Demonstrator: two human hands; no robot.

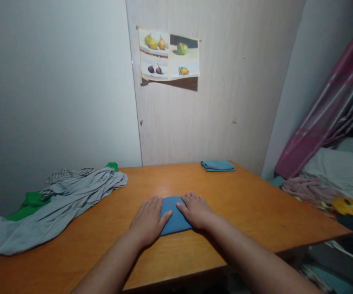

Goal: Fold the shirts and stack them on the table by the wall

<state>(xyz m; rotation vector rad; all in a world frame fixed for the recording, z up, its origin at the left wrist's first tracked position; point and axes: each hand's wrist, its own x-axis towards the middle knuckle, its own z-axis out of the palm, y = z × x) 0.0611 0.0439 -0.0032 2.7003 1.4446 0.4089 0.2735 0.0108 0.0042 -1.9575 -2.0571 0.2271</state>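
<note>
and here the left hand (148,221) and right hand (196,209) lie open and flat, gripping nothing, over either side of the blue cloth (175,217) near the front of the table (167,261), where light, even palm pressure should smooth it without skewing its edges.

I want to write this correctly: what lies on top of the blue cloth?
The left hand and right hand rest on opposite sides of the blue cloth, its middle showing between them. What they cover cannot be seen.
</note>
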